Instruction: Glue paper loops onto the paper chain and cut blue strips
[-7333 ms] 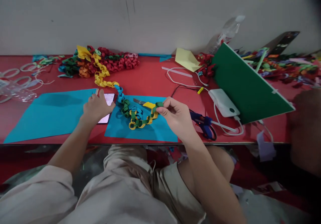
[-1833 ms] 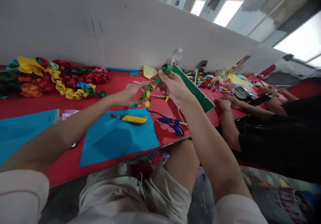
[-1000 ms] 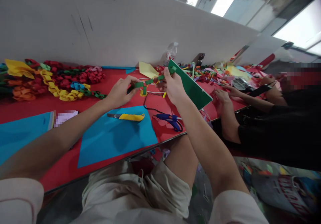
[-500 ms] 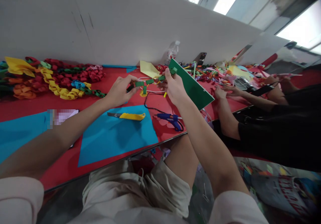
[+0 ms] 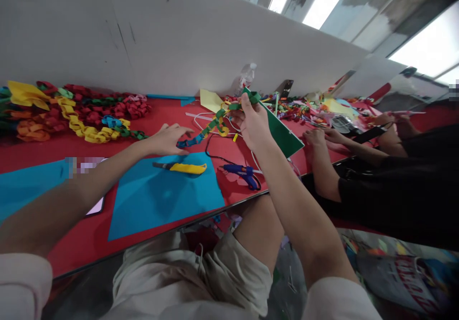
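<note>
A paper chain point(image 5: 205, 131) of green, yellow and blue links stretches on a slant between my hands. My left hand point(image 5: 168, 139) is loosely curled around its blue end, with thumb and forefinger on either side. My right hand point(image 5: 253, 119) is raised higher, pinching the green links at the other end; one green loop stands above the fingertips. Yellow links hang partway along. Below my left hand, a yellow utility knife point(image 5: 188, 168) lies on a blue paper sheet point(image 5: 165, 200). A blue glue gun point(image 5: 244, 173) rests below my right hand.
Behind my right hand leans a green board point(image 5: 283, 133). Colourful paper chains point(image 5: 86, 131) pile up at the left. A plastic bottle point(image 5: 247, 77) stands near the wall. A phone point(image 5: 96, 207) lies under my left forearm. Another person's hands point(image 5: 317, 138) work at the right.
My left hand has moved left and down, from the green links to the blue end. More of the chain now shows, drawn out between my hands. My right hand has shifted slightly right.
</note>
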`<action>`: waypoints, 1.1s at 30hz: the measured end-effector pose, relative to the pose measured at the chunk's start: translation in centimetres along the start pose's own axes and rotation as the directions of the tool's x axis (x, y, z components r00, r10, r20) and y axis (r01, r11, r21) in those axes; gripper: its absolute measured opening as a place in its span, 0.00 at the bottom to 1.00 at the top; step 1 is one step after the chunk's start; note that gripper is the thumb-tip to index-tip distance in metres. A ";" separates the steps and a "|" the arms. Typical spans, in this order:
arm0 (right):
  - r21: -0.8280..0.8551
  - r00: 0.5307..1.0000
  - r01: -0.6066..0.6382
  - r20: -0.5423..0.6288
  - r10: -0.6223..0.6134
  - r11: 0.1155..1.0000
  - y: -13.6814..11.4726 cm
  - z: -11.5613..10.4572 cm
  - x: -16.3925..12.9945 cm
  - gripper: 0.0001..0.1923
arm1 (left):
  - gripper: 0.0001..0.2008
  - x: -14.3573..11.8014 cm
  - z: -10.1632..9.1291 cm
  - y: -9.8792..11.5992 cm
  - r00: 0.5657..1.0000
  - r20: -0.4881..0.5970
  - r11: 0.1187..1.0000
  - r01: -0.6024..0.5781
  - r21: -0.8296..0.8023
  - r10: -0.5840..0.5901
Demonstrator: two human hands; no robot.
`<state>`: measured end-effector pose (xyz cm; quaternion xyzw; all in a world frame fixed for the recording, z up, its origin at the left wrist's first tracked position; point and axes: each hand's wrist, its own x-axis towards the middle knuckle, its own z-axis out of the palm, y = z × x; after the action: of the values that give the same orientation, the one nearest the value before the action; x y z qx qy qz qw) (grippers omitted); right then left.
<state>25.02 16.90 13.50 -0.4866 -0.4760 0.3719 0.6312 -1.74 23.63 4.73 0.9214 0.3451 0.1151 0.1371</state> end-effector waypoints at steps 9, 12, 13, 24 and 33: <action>0.035 1.000 0.015 -0.015 -0.015 0.999 1.4 1.2 2.8 0.22 | 0.12 1.4 -1.8 -8.9 0.986 -0.010 0.982 0.166 0.095 -0.166; -0.060 0.999 -0.020 -0.028 0.018 0.998 2.6 2.5 4.2 0.16 | 0.19 2.8 -4.6 -11.8 0.939 -0.212 0.954 0.292 0.072 -0.272; -0.148 0.998 -0.048 -0.038 0.043 0.988 3.1 3.1 4.6 0.14 | 0.21 3.2 -5.2 -12.6 0.919 -0.261 0.946 0.320 0.055 -0.296; -0.763 0.930 -0.255 -0.026 0.366 0.593 9.3 3.0 4.3 0.12 | 0.26 -2.8 -2.8 -9.2 0.980 -0.114 0.986 0.167 0.008 -0.165; -0.865 0.877 -0.076 0.178 0.446 0.496 8.1 3.4 2.2 0.14 | 0.25 -10.2 -3.2 -4.8 0.973 0.107 0.978 0.207 -0.035 -0.203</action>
<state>22.30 21.88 6.47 -0.7133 -0.6256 0.2783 0.1499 -13.12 20.87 4.89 0.8822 0.4280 0.0604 0.1868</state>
